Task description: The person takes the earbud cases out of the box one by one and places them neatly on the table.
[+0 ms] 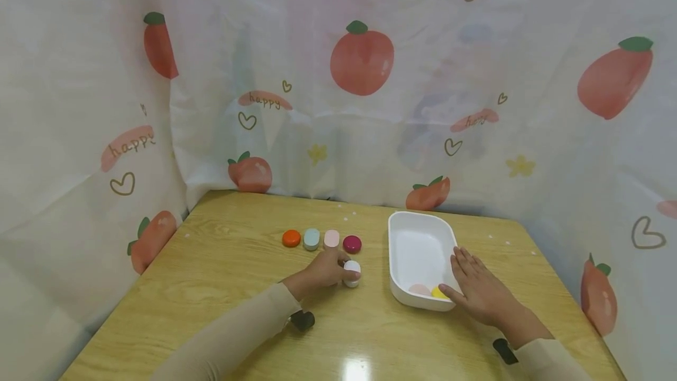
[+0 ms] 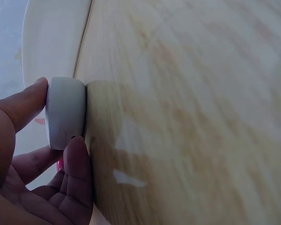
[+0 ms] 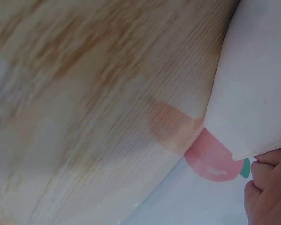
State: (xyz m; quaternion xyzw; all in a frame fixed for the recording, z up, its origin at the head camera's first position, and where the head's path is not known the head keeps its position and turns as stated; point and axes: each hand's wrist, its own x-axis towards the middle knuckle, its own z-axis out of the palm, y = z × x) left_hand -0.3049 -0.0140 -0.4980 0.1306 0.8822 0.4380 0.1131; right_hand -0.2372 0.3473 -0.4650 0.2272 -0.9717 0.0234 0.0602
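Observation:
My left hand [image 1: 324,269] pinches a small white case with rounded ends [image 1: 352,267] between thumb and fingers. In the left wrist view the white case [image 2: 65,112] stands low at the wooden surface, and I cannot tell whether it touches it. My right hand [image 1: 481,293] rests with straight fingers on the right rim of a white plastic bin [image 1: 418,301]. At the bin's near end lie a pale pink piece [image 1: 419,290] and a yellow piece [image 1: 438,292], the yellow partly hidden by my right thumb.
Behind my left hand, in a row, are an orange round piece [image 1: 291,238], a pale green case [image 1: 311,239], a pale pink case [image 1: 331,237] and a dark red round piece [image 1: 352,244]. A printed curtain [image 1: 317,128] borders the wooden table [image 1: 222,269].

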